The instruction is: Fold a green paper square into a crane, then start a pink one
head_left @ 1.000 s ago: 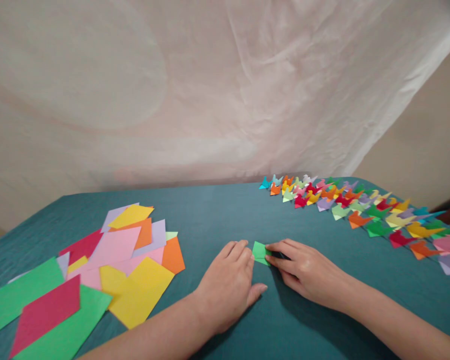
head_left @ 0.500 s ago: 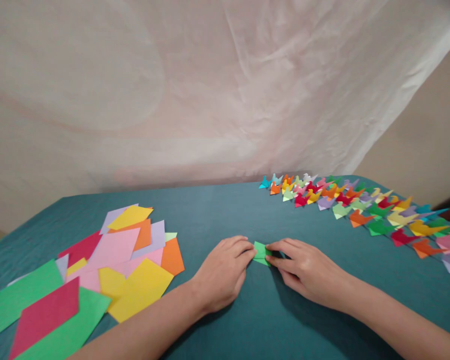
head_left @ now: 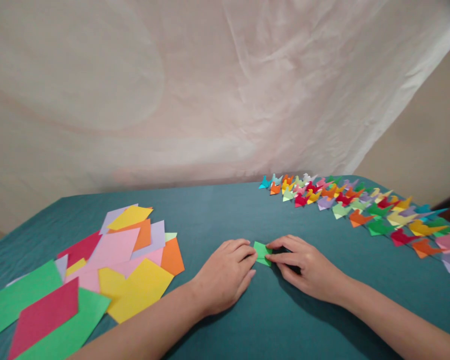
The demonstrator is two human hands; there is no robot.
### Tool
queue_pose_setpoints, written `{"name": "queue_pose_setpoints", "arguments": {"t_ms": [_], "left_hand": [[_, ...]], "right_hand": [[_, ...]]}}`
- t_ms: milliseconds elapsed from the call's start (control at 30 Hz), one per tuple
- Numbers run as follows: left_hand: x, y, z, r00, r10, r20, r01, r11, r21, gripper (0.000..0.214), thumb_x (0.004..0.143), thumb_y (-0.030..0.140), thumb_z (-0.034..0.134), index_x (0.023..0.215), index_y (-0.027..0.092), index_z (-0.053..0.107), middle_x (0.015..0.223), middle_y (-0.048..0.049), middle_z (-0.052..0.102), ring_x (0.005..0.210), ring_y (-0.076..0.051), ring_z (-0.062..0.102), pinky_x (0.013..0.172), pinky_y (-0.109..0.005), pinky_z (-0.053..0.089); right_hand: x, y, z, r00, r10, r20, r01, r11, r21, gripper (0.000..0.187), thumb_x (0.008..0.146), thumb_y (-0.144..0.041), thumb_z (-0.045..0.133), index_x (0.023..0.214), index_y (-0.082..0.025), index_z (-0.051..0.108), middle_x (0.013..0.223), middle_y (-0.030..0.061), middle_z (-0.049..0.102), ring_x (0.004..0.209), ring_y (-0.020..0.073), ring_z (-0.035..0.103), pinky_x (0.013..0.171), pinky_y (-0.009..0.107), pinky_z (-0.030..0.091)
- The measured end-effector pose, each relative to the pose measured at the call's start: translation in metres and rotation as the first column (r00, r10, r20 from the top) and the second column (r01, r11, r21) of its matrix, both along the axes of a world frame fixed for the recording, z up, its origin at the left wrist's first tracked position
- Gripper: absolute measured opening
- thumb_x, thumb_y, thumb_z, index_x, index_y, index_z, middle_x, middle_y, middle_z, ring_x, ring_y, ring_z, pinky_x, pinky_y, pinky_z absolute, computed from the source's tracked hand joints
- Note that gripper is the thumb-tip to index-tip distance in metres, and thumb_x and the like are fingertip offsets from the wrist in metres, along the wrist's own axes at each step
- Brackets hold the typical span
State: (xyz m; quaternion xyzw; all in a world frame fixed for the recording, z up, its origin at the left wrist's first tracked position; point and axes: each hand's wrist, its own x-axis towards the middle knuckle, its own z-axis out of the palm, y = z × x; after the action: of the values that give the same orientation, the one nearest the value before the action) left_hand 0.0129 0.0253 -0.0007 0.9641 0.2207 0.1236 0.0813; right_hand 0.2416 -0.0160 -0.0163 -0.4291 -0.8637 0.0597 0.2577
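A small folded piece of green paper [head_left: 261,253] lies on the table between my two hands, with a crease line across it. My left hand [head_left: 227,274] rests at its left edge, fingertips bent over the edge and thumb lowered toward the cloth. On the opposite side, my right hand [head_left: 305,265] grips the right edge, one fingertip at the upper corner and another lower down. The fingertips hide both side edges of the paper.
Loose sheets of coloured paper, among them a yellow sheet [head_left: 144,287] and a red sheet [head_left: 47,315], overlap at the left. Rows of small folded paper birds [head_left: 360,218] stand at the right. A dark green cloth [head_left: 210,215] covers the table; a pale hanging sheet [head_left: 210,100] is behind.
My left thumb has moved down and apart from the other fingers. My right fingers have spread a little farther apart. The green paper stays in nearly the same place.
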Motion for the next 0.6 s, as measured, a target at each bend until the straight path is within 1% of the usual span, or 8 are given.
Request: {"name": "queue_pose_setpoints", "arguments": {"t_ms": [133,233,333,467,600], "left_hand": [[0.0006,-0.0014,0.0014,0.999,-0.008,-0.035,0.008,1.0,0.004,0.034,0.093,0.028,0.038,0.125,0.02,0.047,0.12,-0.0079,0.053,0.12,-0.023,0.04,0.102,-0.042,0.033],[0.0011,-0.002,0.0031,0.998,-0.007,-0.058,0.007,1.0,0.001,0.033,0.093,0.031,0.038,0.123,0.022,0.048,0.12,-0.007,0.052,0.121,-0.024,0.039,0.101,-0.043,0.033],[0.0017,-0.0028,0.004,0.997,-0.005,-0.075,0.005,1.0,0.001,0.035,0.092,0.034,0.04,0.124,0.022,0.048,0.12,-0.0068,0.052,0.121,-0.025,0.038,0.101,-0.044,0.032],[0.0029,-0.0038,0.0039,0.997,0.004,-0.08,-0.003,1.0,0.011,0.036,0.091,0.035,0.042,0.125,0.022,0.046,0.119,-0.0065,0.052,0.12,-0.024,0.038,0.101,-0.043,0.032],[0.0039,-0.0044,0.0037,0.997,0.006,-0.08,-0.004,1.0,0.027,0.036,0.09,0.035,0.046,0.123,0.021,0.047,0.118,-0.0074,0.052,0.119,-0.024,0.04,0.101,-0.042,0.031]], "right_hand": [[0.0013,-0.0011,0.0002,0.999,0.012,0.051,-0.013,1.0,0.022,0.034,0.08,-0.009,0.049,0.106,-0.024,0.065,0.103,0.008,0.061,0.091,0.0193,0.057,0.079,0.037,0.047],[0.0019,-0.0013,0.0003,0.996,0.014,0.09,-0.015,1.0,0.017,0.033,0.081,-0.009,0.049,0.107,-0.023,0.064,0.105,0.0088,0.061,0.093,0.0203,0.056,0.079,0.038,0.047],[0.0018,-0.0013,-0.0003,0.995,0.014,0.096,-0.014,1.0,0.003,0.032,0.081,-0.009,0.048,0.106,-0.022,0.064,0.106,0.0088,0.06,0.094,0.0206,0.055,0.08,0.039,0.046],[0.001,-0.0003,-0.0032,1.0,-0.005,0.018,0.006,1.0,-0.023,0.03,0.081,-0.011,0.049,0.105,-0.023,0.063,0.104,0.0078,0.061,0.092,0.0193,0.056,0.08,0.038,0.045],[-0.0012,0.0026,-0.0064,0.989,-0.056,-0.138,0.041,0.993,-0.111,0.027,0.082,-0.014,0.051,0.106,-0.021,0.06,0.098,0.0066,0.062,0.09,0.018,0.056,0.08,0.035,0.045]]}}
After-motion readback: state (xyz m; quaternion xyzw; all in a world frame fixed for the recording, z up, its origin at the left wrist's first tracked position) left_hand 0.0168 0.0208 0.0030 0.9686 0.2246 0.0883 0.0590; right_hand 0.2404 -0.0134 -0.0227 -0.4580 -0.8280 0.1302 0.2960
